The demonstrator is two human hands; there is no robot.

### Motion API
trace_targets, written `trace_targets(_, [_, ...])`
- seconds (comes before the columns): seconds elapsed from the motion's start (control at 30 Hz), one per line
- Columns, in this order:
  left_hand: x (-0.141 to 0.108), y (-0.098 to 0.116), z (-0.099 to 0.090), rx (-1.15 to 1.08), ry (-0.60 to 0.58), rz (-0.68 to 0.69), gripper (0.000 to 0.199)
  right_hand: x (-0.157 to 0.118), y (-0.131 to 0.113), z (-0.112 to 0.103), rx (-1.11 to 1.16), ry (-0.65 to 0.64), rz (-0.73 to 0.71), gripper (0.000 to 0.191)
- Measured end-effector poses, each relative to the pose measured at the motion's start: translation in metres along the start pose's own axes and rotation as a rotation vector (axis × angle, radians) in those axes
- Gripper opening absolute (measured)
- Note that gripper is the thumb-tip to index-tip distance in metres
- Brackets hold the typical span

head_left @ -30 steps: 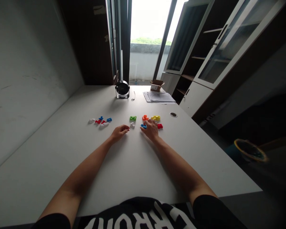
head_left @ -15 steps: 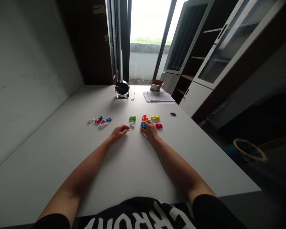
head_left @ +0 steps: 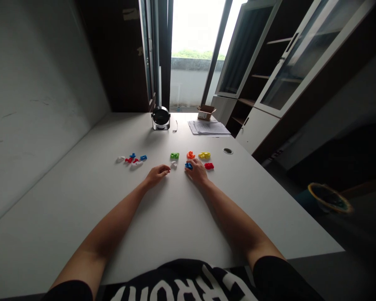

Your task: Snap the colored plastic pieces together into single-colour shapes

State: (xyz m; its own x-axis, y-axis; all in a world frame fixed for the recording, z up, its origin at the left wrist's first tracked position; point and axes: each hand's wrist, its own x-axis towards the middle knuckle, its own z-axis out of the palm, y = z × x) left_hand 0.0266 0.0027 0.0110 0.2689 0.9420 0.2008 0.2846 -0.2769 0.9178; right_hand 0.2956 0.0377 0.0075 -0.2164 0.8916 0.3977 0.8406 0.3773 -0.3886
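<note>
My right hand (head_left: pixel 197 170) rests on the table with its fingers closed around a small blue plastic piece (head_left: pixel 188 166), whose left part shows past the fingertips. My left hand (head_left: pixel 158 173) lies on its side, fingers loosely bent and a little apart, holding nothing. Just beyond its fingertips is a white piece (head_left: pixel 174 164). Behind that sits a green piece (head_left: pixel 174 155). An orange piece (head_left: pixel 190 154) lies right behind my right hand, with a yellow piece (head_left: pixel 204 155) beside it. A red piece (head_left: pixel 209 166) is to the right of that hand.
Several loose blue, red and white pieces (head_left: pixel 135 160) lie in a group at the left. Farther back on the white table (head_left: pixel 175 221) stand a round black-and-silver object (head_left: pixel 161 118), papers (head_left: pixel 209 127) and an open cardboard box (head_left: pixel 206 112). A round hole (head_left: pixel 227 151) is at the right.
</note>
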Motion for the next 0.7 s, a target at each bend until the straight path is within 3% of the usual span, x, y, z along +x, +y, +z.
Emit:
trace_targets(0.43, [0.001, -0.002, -0.001, 0.076, 0.029, 0.035, 0.023, 0.000, 0.003, 0.003, 0.011, 0.015, -0.003, 0.030])
trace_targets(0.7, [0.002, -0.010, -0.030, 0.578, 0.338, 0.084, 0.019, 0.000, 0.002, 0.004, 0.061, 0.068, -0.010, 0.028])
